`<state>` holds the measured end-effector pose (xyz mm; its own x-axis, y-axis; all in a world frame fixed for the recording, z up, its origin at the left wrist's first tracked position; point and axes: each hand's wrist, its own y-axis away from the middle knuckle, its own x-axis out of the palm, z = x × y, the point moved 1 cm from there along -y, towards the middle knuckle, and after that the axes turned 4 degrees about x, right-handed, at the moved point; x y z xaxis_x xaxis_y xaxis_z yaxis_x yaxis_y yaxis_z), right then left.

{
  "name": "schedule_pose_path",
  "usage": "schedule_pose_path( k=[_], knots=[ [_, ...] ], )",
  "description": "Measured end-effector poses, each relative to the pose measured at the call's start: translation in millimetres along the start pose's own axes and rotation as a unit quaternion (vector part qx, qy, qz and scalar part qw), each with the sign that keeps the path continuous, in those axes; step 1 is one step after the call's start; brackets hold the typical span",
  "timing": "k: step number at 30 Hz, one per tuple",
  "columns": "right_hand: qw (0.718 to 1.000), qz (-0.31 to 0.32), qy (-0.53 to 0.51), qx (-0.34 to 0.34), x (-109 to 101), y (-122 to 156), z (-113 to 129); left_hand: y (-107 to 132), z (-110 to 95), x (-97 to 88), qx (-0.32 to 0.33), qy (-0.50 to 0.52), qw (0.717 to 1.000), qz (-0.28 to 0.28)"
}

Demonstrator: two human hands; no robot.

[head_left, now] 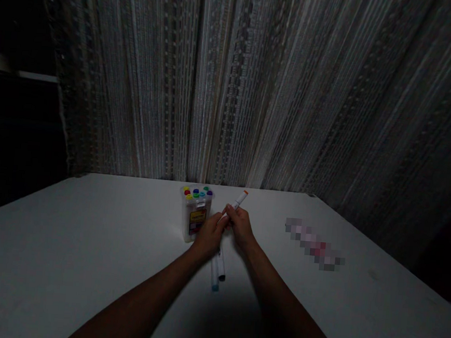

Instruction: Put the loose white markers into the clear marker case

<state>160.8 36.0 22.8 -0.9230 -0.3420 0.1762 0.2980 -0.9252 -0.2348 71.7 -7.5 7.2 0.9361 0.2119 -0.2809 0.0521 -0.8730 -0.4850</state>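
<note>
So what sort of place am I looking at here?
Probably a dim home or hobby desk: a plain white table against a string curtain, with a clear tub of coloured markers beside both hands holding a marker.

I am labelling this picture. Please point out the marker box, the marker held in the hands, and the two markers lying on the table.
marker box (194,219): head view, front label.
held marker (239,200): head view, white barrel near orange cap.
lying markers (218,272): head view, lower barrels.

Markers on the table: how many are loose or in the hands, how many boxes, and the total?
Marker in the hands, orange-capped: 1
Loose markers lying on the table, below the hands: 2
Clear marker box, caps showing: 1
Total: 4
</note>
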Motion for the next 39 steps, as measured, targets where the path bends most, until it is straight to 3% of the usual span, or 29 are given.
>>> schedule_pose_path(
  k=[13,30,39],
  knots=[
    [1.0,0.002,-0.008,0.005,0.3,-0.6,-2.4,0.2,-0.7,1.3,0.002,0.011,1.0,-0.004],
    [1.0,0.003,-0.006,-0.014,-1.9,-0.9,-5.7,-5.7,15.0,4.5,0.001,0.049,0.999,0.005],
    [1.0,0.004,-0.014,-0.007,3.4,1.6,-4.6,-5.4,18.2,4.1,-0.007,0.05,0.999,-0.016]
  ],
)
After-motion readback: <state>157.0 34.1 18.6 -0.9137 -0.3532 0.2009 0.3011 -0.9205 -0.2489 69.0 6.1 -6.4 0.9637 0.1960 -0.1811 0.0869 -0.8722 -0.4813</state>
